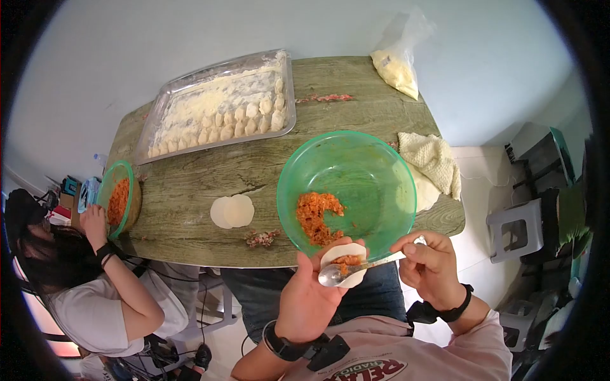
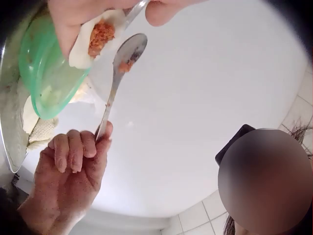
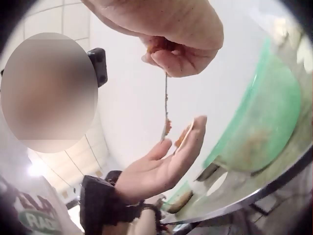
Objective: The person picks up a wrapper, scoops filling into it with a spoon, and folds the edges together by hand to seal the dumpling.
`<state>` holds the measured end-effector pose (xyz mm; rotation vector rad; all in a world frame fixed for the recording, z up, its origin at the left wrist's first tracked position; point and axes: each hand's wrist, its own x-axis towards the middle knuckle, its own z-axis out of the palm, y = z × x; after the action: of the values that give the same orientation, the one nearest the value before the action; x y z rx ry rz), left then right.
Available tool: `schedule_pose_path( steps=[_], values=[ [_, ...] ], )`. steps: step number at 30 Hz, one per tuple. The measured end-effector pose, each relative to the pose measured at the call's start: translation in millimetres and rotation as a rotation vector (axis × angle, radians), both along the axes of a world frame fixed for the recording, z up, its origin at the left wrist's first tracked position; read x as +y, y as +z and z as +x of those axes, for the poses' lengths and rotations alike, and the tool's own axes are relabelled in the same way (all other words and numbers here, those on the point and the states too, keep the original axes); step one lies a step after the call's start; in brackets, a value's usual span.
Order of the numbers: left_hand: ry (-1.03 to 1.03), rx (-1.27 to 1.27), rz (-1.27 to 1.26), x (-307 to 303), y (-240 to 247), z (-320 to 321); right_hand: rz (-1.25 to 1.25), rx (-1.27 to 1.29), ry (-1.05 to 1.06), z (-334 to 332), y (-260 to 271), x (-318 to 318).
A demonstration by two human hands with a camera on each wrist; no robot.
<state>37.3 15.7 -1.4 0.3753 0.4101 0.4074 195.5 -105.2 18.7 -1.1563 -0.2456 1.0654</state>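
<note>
My left hand (image 1: 309, 303) lies palm up below the green bowl, a round dough wrapper (image 1: 356, 279) resting on its fingers. Orange filling (image 2: 101, 38) sits in the middle of the wrapper. With curled fingers my right hand (image 1: 432, 267) grips the handle of a metal spoon (image 1: 331, 275), whose bowl is over the wrapper in the head view. A little filling clings to the spoon (image 2: 128, 54). The large green bowl (image 1: 381, 171) holds more filling (image 1: 316, 216) on its left side. Two overlapping wrappers (image 1: 232, 211) lie on the table left of it.
A metal tray (image 1: 293, 95) with rows of dumplings and flour stands at the back left. A bag (image 1: 397, 70) leans at the back right; a cloth (image 1: 432, 155) lies right of the bowl. At left, another person (image 1: 114, 305) reaches to a smaller green bowl (image 1: 135, 197).
</note>
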Motion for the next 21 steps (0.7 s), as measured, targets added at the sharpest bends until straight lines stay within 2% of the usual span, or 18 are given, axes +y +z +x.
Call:
schedule_pose_path(
  steps=[1,9,13,17,21],
  values=[
    [-0.036,-0.017,0.026,0.0,-0.7,-0.4,-0.052,0.119,0.010,1.9,0.0,1.5],
    [-0.062,-0.009,0.074,1.2,-8.5,-5.6,-0.114,0.128,-0.037,11.4,7.1,-0.8],
    [0.019,0.092,0.023,-0.6,-4.3,-3.9,0.005,-0.058,-0.077,7.8,8.8,-5.5],
    [0.020,0.045,0.023,0.8,-2.7,-3.7,0.096,-0.216,-0.114,2.8,7.0,-6.0],
    [0.003,0.068,0.011,0.7,-3.7,-4.6,0.084,-0.168,-0.083,4.1,5.4,-4.1]
  ],
)
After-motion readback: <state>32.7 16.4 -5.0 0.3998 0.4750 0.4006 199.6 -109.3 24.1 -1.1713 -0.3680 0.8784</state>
